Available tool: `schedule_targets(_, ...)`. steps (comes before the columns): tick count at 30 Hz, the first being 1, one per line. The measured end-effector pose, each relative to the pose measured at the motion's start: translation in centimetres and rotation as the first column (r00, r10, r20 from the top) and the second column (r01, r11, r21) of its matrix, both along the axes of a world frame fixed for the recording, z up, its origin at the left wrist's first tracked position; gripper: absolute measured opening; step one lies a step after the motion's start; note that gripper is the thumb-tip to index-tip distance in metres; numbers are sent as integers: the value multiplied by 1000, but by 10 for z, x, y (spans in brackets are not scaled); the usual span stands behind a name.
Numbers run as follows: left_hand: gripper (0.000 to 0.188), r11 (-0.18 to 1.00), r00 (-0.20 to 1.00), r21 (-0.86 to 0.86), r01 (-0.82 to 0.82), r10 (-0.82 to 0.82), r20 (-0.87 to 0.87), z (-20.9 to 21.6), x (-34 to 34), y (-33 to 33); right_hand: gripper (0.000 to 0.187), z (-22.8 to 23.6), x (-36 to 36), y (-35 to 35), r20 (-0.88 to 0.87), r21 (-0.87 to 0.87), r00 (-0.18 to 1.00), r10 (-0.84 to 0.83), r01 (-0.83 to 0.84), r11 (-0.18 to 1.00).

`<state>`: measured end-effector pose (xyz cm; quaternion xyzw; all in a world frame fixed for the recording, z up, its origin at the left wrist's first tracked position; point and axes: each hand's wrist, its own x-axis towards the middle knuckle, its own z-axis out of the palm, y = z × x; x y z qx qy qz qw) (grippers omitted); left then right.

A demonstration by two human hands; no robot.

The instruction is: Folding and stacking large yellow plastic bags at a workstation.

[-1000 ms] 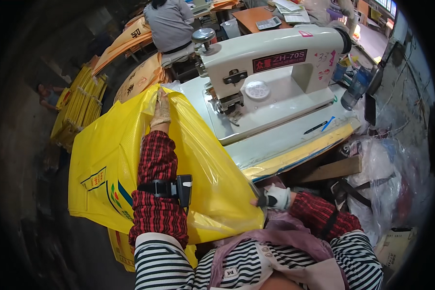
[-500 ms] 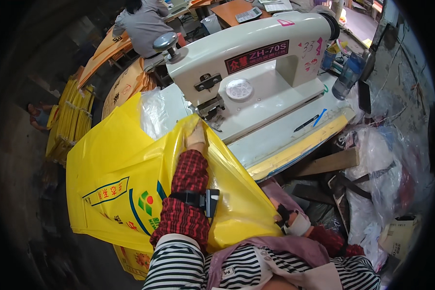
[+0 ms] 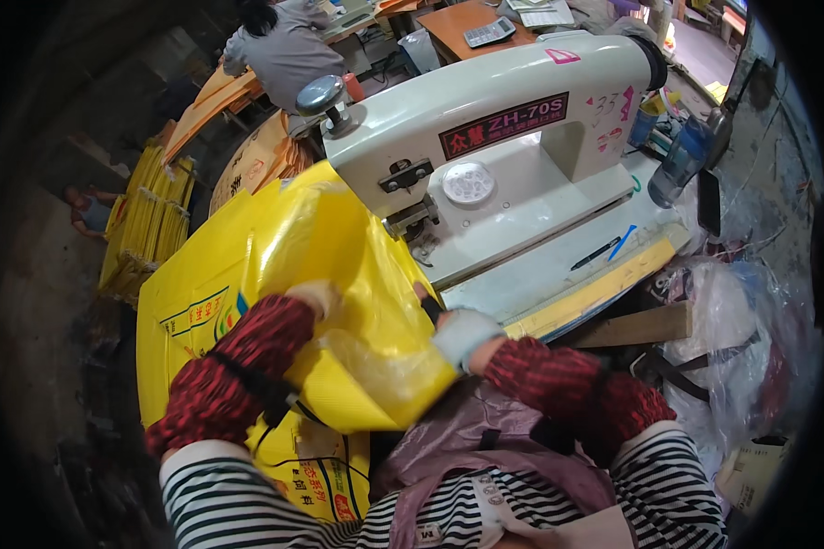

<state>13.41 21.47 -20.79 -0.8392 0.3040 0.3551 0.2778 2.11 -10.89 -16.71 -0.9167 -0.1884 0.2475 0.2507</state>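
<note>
A large yellow woven sack (image 3: 348, 329) with printed panels lies on a stack of similar yellow sacks (image 3: 188, 274), its upper part lifted and bent near the sewing machine's needle end. My left hand (image 3: 319, 297), in a pale glove and smeared by motion, is over the sack's middle; its fingers cannot be made out. At the sack's right edge is my right hand (image 3: 467, 337), in a whitish glove with a black band on a finger, closed on that edge with some fingers hidden. The white sewing machine (image 3: 494, 119) stands just beyond both hands.
A black pen (image 3: 595, 253) and a blue stick (image 3: 623, 243) lie on the machine table, with a blue bottle (image 3: 677, 163) and a phone (image 3: 709, 203) at right. Clear plastic (image 3: 732, 320) is heaped below. A person in grey (image 3: 288, 55) sits at the back left.
My left hand has drawn back from the needle end toward me and left. My right hand has come up from low right to the sack's edge. The sack's upper part has bent over.
</note>
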Motion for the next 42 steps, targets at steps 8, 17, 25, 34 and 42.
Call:
schedule_targets(8, 35, 911, 866, -240, -336, 198, -459, 12, -266, -19, 72, -18, 37, 19, 167, 35, 979, 116, -124, 992)
schedule_targets(17, 52, 272, 907, -913, -303, 377, -188, 80, -208, -150, 41, -49, 16, 19, 334, 56, 936, 115, -141, 988)
schedule_targets(25, 20, 372, 925, -848, -377, 105, -365, 39, -255, -163, 21, -108, -34, -4, 603, -106, 785, 145, -102, 989)
schedule_targets(34, 21, 742, 994, -662, -107, 88, -62, 110, -262, -195, 84, -102, -37, -4, 320, 60, 944, -87, 71, 996)
schedule_targets(42, 15, 903, 990, -409, -133, 138, -16, 108, -226, -146, 86, -68, -42, -4, 162, -119, 986, -45, 65, 991)
